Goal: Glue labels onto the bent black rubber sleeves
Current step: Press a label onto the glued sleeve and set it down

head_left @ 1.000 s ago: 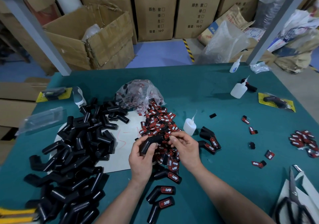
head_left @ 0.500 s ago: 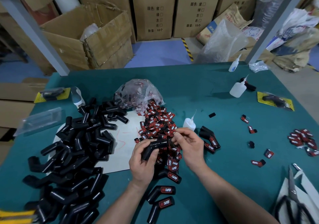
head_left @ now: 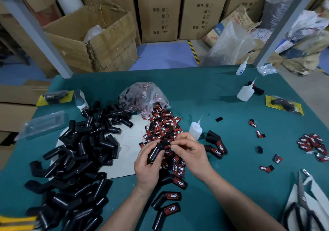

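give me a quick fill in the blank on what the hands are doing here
1. The left hand grips a bent black ____.
2. The right hand pinches a red ____ onto it.
3. The glue bottle by the right hand stands ____.
4. The scissors lie to the ____ of both hands.
Missing: sleeve; label; upright; right.

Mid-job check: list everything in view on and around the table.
green-covered table: one, centre
unlabelled bent black rubber sleeves: large pile, black, table left
white paper sheet: one, white, under pile
red-and-black labels: heap, centre; smaller cluster, right
clear plastic bag of labels: one, behind heap
white plastic glue bottles: three, centre, right, far right
labelled sleeves: five visible, black, beside hands
black-handled scissors: one, near right corner
yellow-backed packs: two, left and right edges
brown cardboard boxes: several, behind table
left hand: grips held sleeve
right hand: pinches held label
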Demonstrator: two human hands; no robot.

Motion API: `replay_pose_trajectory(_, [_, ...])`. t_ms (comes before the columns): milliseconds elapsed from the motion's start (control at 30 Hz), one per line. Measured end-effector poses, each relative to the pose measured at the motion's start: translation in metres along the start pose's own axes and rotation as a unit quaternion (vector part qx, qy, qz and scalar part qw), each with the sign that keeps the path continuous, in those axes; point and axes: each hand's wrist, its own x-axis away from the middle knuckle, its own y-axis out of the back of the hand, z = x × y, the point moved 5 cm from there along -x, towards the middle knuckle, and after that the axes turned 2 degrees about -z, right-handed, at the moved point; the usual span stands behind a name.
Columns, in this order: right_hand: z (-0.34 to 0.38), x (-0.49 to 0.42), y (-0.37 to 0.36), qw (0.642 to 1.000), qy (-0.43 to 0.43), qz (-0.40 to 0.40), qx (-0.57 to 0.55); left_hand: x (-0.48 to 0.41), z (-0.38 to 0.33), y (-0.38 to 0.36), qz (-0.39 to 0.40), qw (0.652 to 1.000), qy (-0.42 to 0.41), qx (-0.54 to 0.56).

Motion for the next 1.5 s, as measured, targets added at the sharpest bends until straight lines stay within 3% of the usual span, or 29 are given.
replay_pose_trajectory(267, [-0.0031,-0.0004,-0.0005,1.0,-0.007,-0.005,-0.016,-0.0016,-0.0031,-0.0022,0.008,0.999,0.03,0.01])
replay_pose_trajectory(800, [0.0019,0.0039,-0.0029,0.992,0.051,-0.001,0.118,-0.0012,-0.0063,-0.005,0.016,0.999,0.043,0.022])
replay_pose_trajectory(1500, [0.0035,0.0056,-0.0033,0.982,0.103,-0.013,0.156,0.0009,-0.0086,-0.0028,0.015,1.0,0.001,0.002])
